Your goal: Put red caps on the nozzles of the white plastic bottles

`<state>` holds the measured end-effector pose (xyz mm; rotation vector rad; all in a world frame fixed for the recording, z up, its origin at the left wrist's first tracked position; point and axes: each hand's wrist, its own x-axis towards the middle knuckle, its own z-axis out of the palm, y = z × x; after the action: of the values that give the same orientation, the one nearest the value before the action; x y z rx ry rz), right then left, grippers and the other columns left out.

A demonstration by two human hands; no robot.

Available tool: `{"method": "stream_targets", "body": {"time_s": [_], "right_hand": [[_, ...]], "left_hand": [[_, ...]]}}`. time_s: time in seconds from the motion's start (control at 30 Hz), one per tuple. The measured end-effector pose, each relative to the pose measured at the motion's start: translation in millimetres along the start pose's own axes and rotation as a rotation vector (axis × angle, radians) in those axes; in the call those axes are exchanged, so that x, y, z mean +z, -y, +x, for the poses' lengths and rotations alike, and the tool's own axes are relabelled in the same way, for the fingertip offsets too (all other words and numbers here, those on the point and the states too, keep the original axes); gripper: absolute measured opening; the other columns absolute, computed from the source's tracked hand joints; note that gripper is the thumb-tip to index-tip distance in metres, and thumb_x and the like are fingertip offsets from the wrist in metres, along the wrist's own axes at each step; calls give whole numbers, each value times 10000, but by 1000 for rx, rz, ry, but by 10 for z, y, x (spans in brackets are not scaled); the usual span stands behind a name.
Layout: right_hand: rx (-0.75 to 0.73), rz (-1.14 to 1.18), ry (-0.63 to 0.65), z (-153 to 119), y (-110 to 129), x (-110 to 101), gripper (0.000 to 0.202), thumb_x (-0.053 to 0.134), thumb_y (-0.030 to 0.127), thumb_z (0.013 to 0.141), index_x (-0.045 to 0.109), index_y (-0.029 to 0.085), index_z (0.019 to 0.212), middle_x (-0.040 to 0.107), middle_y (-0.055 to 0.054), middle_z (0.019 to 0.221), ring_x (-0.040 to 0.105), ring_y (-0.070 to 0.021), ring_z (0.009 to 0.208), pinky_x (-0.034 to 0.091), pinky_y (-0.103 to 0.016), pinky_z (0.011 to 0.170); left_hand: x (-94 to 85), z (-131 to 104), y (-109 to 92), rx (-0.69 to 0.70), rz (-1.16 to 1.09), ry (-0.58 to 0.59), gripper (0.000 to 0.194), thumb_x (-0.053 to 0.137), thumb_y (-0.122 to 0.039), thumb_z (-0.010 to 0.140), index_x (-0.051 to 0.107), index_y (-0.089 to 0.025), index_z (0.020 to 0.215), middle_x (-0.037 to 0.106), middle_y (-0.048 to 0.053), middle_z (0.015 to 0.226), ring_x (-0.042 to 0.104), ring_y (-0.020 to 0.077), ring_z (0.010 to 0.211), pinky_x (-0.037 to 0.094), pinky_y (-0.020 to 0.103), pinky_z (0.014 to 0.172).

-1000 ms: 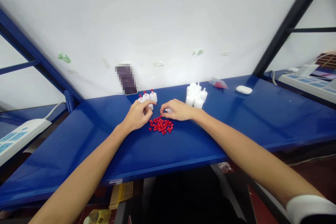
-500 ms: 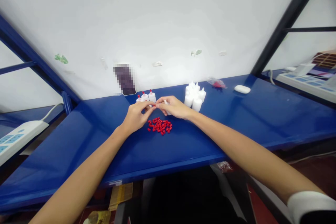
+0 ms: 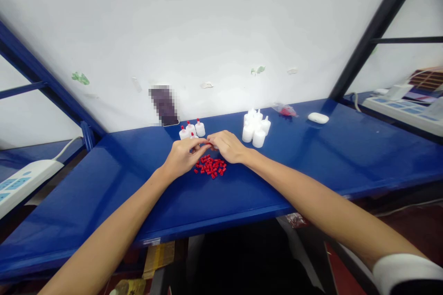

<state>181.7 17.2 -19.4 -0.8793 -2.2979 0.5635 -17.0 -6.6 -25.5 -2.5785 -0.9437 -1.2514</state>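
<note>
Small red plastic cap (image 3: 209, 143), just beyond the pile of loose red caps (image 3: 212, 166), looks pinched by the left hand (image 3: 182, 156); rightward, the right hand (image 3: 227, 145) meets it, grip hidden, cannot tell. Steady, straight alignment should help.

**Forward and down from the head**

Looks from the person's own head, over the near side of a blue table (image 3: 346, 147), facing forward and down. Shows both arms (image 3: 128, 212) from behind, with the left hand (image 3: 182, 156) and right hand (image 3: 227, 146) near, close to center. Meets a wall (image 3: 207, 23) ahead across the upper half. Dips past the table's front edge (image 3: 214, 224); spreads wide, reaching a power strip (image 3: 31, 179) on either side.
</note>
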Motion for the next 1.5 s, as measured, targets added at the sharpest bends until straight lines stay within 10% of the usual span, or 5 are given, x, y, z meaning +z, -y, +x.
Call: {"method": "stream_targets", "body": {"time_s": [0.97,1.2,1.5], "right_hand": [[-50,20,-64,-8,102,81,154,426,240,850,539,194,756,553,0,684,461,-154,640,312,-282,659],[39,149,-155,2,21,46,269,410,415,970,578,212,1023,558,21,699,495,-160,654,335,-274,678],[256,193,-245,85,-35,81,273,449,330,878,594,198,689,552,15,589,525,-162,622,357,-279,681]], "left_hand": [[31,-46,-25,-64,-97,173,197,526,-177,940,652,-176,1091,623,-33,680,538,82,565,427,193,599],[-69,11,53,-296,-83,-4,175,510,-325,983,574,-184,1064,539,-65,585,481,94,508,381,201,545],[-143,-4,323,-445,67,20,276,450,-356,1002,600,-181,1154,529,-59,544,474,121,473,351,237,554]]}}
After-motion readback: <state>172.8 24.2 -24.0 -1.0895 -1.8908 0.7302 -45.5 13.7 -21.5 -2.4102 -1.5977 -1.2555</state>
